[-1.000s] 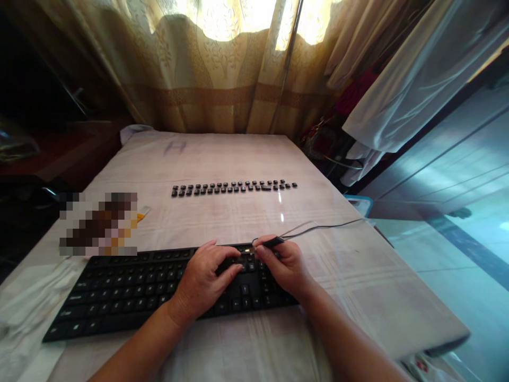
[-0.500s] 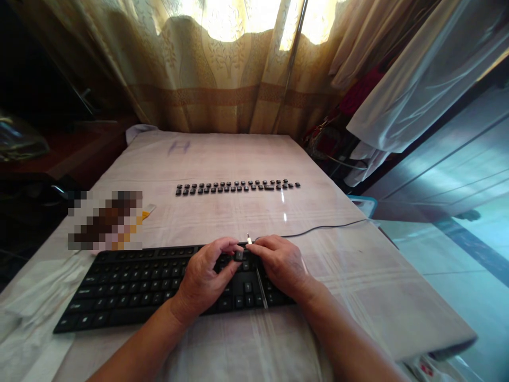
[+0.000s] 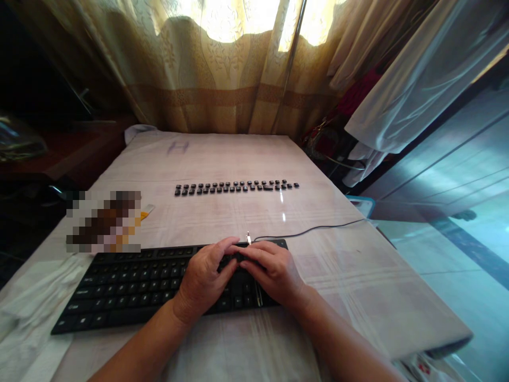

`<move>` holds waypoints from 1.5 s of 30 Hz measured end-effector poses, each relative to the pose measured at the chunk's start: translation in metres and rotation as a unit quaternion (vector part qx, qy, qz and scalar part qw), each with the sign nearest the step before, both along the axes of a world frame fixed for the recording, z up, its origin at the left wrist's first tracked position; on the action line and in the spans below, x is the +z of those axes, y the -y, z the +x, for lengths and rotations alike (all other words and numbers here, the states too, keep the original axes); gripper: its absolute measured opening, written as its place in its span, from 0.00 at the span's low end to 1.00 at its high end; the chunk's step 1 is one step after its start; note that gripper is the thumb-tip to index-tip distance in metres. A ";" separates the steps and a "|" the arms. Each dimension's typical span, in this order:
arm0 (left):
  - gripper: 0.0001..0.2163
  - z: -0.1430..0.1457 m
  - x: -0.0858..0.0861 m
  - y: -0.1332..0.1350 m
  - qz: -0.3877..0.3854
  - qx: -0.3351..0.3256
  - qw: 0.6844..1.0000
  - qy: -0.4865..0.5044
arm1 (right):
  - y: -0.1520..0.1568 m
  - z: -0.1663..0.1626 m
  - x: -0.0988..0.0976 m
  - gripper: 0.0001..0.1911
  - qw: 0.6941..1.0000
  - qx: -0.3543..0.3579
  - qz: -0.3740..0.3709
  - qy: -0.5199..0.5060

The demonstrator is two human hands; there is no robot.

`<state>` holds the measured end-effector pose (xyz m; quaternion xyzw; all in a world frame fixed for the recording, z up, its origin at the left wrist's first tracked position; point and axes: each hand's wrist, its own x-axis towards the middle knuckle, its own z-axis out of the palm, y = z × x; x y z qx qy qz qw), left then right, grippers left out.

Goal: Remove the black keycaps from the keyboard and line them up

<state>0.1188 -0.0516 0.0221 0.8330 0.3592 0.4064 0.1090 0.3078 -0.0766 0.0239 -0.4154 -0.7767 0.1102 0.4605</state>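
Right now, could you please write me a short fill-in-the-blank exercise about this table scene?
1. Both hands, left hand and right hand, rest on a black ____.
2. Loose keycaps lie in a ____ farther up the table.
3. A thin black cable runs off toward the table's ____ edge.

Missing words: keyboard; row; right

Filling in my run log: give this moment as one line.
left hand: on keyboard | right hand: on keyboard, thin tool under it | loose keycaps: row beyond | cable: right
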 end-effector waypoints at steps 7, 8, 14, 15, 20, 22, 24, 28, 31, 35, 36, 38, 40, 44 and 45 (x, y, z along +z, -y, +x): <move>0.12 0.001 0.003 0.001 -0.009 0.005 1.000 -0.011 | 0.002 -0.003 0.006 0.07 0.997 0.009 -0.060 -0.053; 0.12 0.001 0.003 0.001 -0.009 0.005 1.000 -0.012 | 0.002 -0.001 0.008 0.07 0.997 0.002 -0.060 -0.052; 0.10 -0.006 0.008 -0.001 0.011 0.006 1.000 -0.008 | -0.031 0.062 0.015 0.05 0.988 -0.125 -0.077 -0.046; 0.10 -0.007 0.009 -0.002 0.016 0.008 1.000 -0.008 | -0.043 0.079 0.015 0.05 0.984 -0.155 -0.080 -0.032; 0.11 -0.012 0.006 -0.008 0.054 0.020 0.998 -0.016 | -0.109 0.156 0.008 0.08 0.917 -0.332 -0.200 0.094; 0.11 -0.014 0.004 -0.010 0.064 0.024 0.997 -0.021 | -0.131 0.175 0.001 0.07 0.903 -0.358 -0.215 0.105; 0.12 -0.016 0.001 -0.013 0.070 0.024 0.997 -0.027 | -0.147 0.188 -0.005 0.07 0.890 -0.378 -0.229 0.114; 0.12 -0.019 -0.003 -0.017 0.090 0.021 0.995 -0.031 | -0.167 0.202 -0.014 0.08 0.870 -0.402 -0.252 0.131; 0.12 -0.020 -0.004 -0.021 0.101 0.016 0.994 -0.034 | -0.173 0.208 -0.018 0.09 0.867 -0.401 -0.259 0.140; 0.13 -0.020 -0.003 -0.023 0.107 0.012 0.993 -0.038 | -0.167 0.210 -0.020 0.11 0.878 -0.373 -0.260 0.147; 0.13 -0.020 -0.003 -0.023 0.107 0.011 0.993 -0.038 | -0.164 0.209 -0.020 0.11 0.883 -0.360 -0.261 0.150; 0.13 -0.020 -0.004 -0.022 0.102 0.010 0.994 -0.041 | -0.156 0.208 -0.021 0.13 0.891 -0.332 -0.264 0.160; 0.13 -0.020 -0.005 -0.020 0.092 0.008 0.995 -0.048 | -0.151 0.207 -0.020 0.15 0.896 -0.311 -0.265 0.174; 0.13 -0.020 -0.006 -0.018 0.076 0.008 0.996 -0.048 | -0.150 0.207 -0.019 0.09 0.895 -0.300 -0.260 0.204; 0.12 -0.020 -0.006 -0.019 0.075 0.008 0.996 -0.046 | -0.152 0.208 -0.018 0.09 0.894 -0.301 -0.259 0.210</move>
